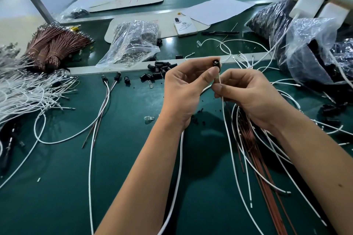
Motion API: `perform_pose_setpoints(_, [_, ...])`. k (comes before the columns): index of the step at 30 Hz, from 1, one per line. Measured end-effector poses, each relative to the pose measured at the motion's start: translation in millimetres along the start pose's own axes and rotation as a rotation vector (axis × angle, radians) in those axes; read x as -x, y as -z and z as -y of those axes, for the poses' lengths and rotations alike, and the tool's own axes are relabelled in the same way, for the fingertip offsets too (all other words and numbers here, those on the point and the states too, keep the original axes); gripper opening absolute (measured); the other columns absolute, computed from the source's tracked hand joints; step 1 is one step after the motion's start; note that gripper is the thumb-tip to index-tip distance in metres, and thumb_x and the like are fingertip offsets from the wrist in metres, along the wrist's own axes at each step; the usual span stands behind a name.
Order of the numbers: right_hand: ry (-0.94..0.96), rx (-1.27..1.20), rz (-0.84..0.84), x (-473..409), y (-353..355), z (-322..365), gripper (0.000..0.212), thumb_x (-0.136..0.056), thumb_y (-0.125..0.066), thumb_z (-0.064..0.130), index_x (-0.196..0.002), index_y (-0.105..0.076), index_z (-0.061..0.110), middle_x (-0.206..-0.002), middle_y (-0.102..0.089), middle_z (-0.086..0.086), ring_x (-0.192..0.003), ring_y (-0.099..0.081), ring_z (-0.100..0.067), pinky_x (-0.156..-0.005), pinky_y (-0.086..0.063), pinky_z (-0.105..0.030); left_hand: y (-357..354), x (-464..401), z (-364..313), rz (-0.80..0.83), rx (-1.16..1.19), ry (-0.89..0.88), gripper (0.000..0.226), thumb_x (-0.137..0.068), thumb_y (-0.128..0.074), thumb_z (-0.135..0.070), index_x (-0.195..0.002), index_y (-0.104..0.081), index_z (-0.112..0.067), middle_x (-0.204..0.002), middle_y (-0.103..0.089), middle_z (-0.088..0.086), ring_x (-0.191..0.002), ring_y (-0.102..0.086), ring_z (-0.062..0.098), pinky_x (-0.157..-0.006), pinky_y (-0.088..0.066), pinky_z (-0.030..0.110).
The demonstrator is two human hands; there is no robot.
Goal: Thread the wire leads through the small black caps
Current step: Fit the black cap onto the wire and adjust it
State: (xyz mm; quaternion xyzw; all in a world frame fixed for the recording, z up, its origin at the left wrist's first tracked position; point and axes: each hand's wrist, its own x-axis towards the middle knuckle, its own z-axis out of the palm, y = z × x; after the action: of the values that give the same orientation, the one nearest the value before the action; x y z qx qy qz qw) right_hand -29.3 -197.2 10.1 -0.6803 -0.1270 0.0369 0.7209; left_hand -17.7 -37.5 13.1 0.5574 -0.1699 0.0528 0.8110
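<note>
My left hand [183, 89] pinches a small black cap [216, 63] between thumb and fingertips, held up above the green mat [124, 158]. My right hand [252, 97] pinches a white wire lead [227, 131] just below the cap; the lead runs up into the cap's underside and hangs down to the mat. A loose pile of black caps [160, 70] lies beyond my left hand. Two wire pairs with caps on their ends [110, 79] lie to the left.
White leads [24, 91] are heaped at the left and brown bundles [55, 47] behind them. Brown and white leads [257, 149] lie under my right arm. Plastic bags of parts [133, 42], [315, 47], a phone [185, 25] and a pen [219, 32] sit farther back.
</note>
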Motion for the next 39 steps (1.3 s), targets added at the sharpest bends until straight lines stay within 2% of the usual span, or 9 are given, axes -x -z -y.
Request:
perform_pose_setpoints(8, [-0.032, -0.022, 0.012, 1.1, 0.8, 3.8, 0.022, -0.07, -0.081, 0.031, -0.083, -0.073, 0.015, -0.074, -0.066, -0.002, -0.07, -0.06, -0.009, -0.074, -0.046, -0.024, 1.3, -0.3, -1.4, 0.05, 0.031, -0.034, 0.029, -0.086, -0.065, 0.016, -0.109, -0.072, -0.001, -0.088, -0.069, 0.017, -0.077, -0.065, 0.021, -0.081, -0.058, 0.032])
perform_pose_setpoints(14, [0.032, -0.118, -0.033, 1.8, -1.6, 3.5, 0.013, -0.074, -0.079, 0.026, -0.085, -0.076, 0.02, -0.08, -0.073, -0.001, -0.078, -0.066, -0.013, -0.08, -0.054, -0.026, 2.6, -1.1, -2.0, 0.056, 0.042, -0.031, 0.024, -0.084, -0.068, 0.013, -0.101, -0.075, -0.003, -0.092, -0.074, 0.011, -0.09, -0.068, 0.021, -0.087, -0.056, 0.033])
perform_pose_setpoints(17, [0.042, -0.195, -0.039, 2.2, -2.3, 4.7, 0.021, -0.076, -0.08, 0.026, -0.093, -0.076, 0.016, -0.088, -0.076, -0.008, -0.084, -0.072, -0.019, -0.085, -0.06, -0.032, 0.7, -0.9, -2.2, 0.058, 0.012, -0.035, 0.023, -0.083, -0.07, 0.009, -0.102, -0.074, -0.003, -0.095, -0.074, 0.013, -0.095, -0.067, 0.025, -0.092, -0.054, 0.038])
perform_pose_setpoints(20, [0.029, -0.23, -0.034, 1.9, -5.1, 4.5, 0.028, -0.074, -0.081, 0.027, -0.095, -0.071, 0.011, -0.081, -0.074, -0.005, -0.075, -0.069, -0.016, -0.076, -0.058, -0.028, -1.9, 0.5, -3.2, 0.064, 0.005, -0.03, 0.029, -0.083, -0.07, 0.009, -0.111, -0.071, 0.0, -0.096, -0.072, 0.016, -0.096, -0.064, 0.029, -0.094, -0.052, 0.045])
perform_pose_setpoints(22, [0.027, -0.241, -0.023, 1.9, -5.6, 3.6, 0.023, -0.074, -0.081, 0.027, -0.091, -0.074, 0.014, -0.076, -0.068, -0.003, -0.07, -0.063, -0.014, -0.072, -0.055, -0.025, -1.9, 0.8, -3.7, 0.067, 0.003, -0.025, 0.031, -0.083, -0.07, 0.009, -0.113, -0.069, 0.001, -0.096, -0.071, 0.016, -0.094, -0.063, 0.029, -0.091, -0.053, 0.044])
perform_pose_setpoints(26, [0.036, -0.236, -0.003, 3.1, -3.7, 6.1, 0.009, -0.072, -0.081, 0.027, -0.078, -0.077, 0.021, -0.068, -0.063, 0.002, -0.063, -0.054, -0.011, -0.069, -0.049, -0.026, -1.3, 1.3, -4.6, 0.079, -0.002, -0.015, 0.029, -0.083, -0.07, 0.009, -0.11, -0.07, 0.001, -0.098, -0.07, 0.018, -0.096, -0.064, 0.029, -0.095, -0.052, 0.047])
perform_pose_setpoints(32, [-0.01, -0.149, -0.038, 4.7, 1.1, 8.0, 0.013, -0.065, -0.083, 0.034, -0.067, -0.076, 0.023, -0.064, -0.06, 0.012, -0.062, -0.054, 0.0, -0.065, -0.051, -0.016, -0.4, 1.2, -2.3, 0.084, -0.024, -0.006, 0.028, -0.082, -0.072, 0.006, -0.11, -0.07, 0.004, -0.099, -0.07, 0.02, -0.097, -0.064, 0.031, -0.099, -0.05, 0.054])
perform_pose_setpoints(36, [0.012, -0.119, -0.032, 2.9, 1.2, 6.0, 0.016, -0.066, -0.084, 0.034, -0.071, -0.076, 0.022, -0.069, -0.063, 0.008, -0.066, -0.055, -0.005, -0.069, -0.05, -0.023, -3.1, 3.1, 0.9, 0.031, 0.02, 0.012, 0.024, -0.083, -0.07, 0.011, -0.106, -0.072, 0.003, -0.094, -0.072, 0.016, -0.093, -0.066, 0.028, -0.096, -0.054, 0.046])
perform_pose_setpoints(39, [0.031, -0.114, 0.006, 1.8, 4.4, 5.2, 0.023, -0.064, -0.089, 0.042, -0.073, -0.077, 0.025, -0.074, -0.067, 0.01, -0.071, -0.06, -0.005, -0.077, -0.053, -0.025, -4.9, 3.4, 2.8, 0.008, 0.049, 0.02, 0.021, -0.084, -0.068, 0.013, -0.103, -0.073, 0.004, -0.091, -0.073, 0.014, -0.089, -0.069, 0.024, -0.092, -0.057, 0.039])
